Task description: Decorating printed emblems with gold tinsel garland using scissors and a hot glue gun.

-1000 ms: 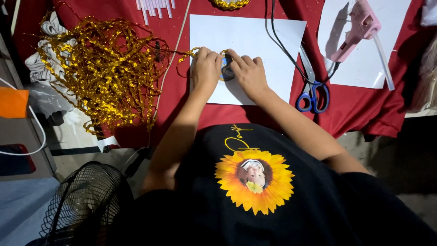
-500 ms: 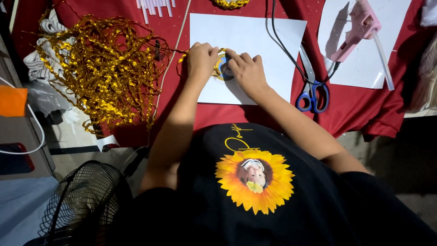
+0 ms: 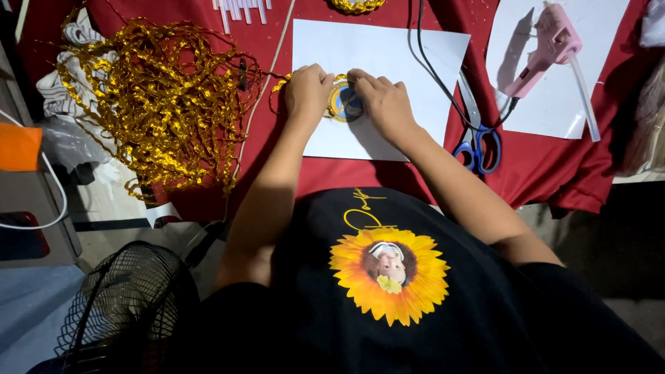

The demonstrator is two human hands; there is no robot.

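A small round badge [image 3: 343,102] with a blue centre and gold trim around its rim lies on a white sheet of paper [image 3: 388,48] on the red tablecloth. My left hand [image 3: 307,90] presses on its left edge, where a strand of gold trim [image 3: 280,84] runs off towards the big pile. My right hand [image 3: 383,100] pinches the badge's right side with its fingertips. Both hands hide part of the badge.
A big tangle of gold trim [image 3: 159,104] lies at the left. Blue-handled scissors [image 3: 478,138] and a black cord [image 3: 433,62] lie right of the sheet. A pink glue gun [image 3: 547,48] rests on another white sheet. Glue sticks [image 3: 239,8] sit at the top. A black fan [image 3: 125,305] stands below left.
Both hands have stayed on the badge, with only small shifts of the fingers along its rim.
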